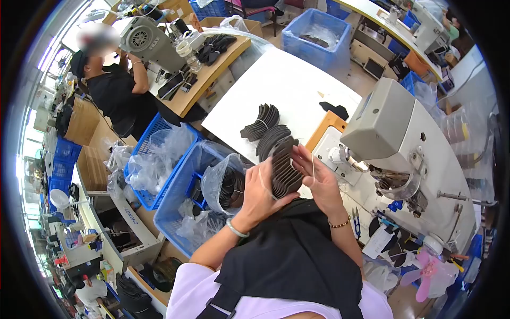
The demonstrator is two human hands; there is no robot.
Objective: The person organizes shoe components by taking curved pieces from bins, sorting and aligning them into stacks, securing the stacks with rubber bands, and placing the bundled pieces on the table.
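A bundle of dark, curved fabric pieces is held up in front of my chest, its layers fanned like ridges. My left hand grips the bundle from the left, thumb beneath it. On the other side, my right hand has its fingers closed on a thin pale band that loops out beside the bundle. Just beyond, two more stacks lie on the white table: a near stack of dark pieces, partly hidden by the held bundle, and a farther banded stack.
To my right stands a sewing machine, with blue-handled thread snips near its base. Blue crates with plastic bags sit at left. A dark piece lies on the table. A co-worker sits at another machine, far left.
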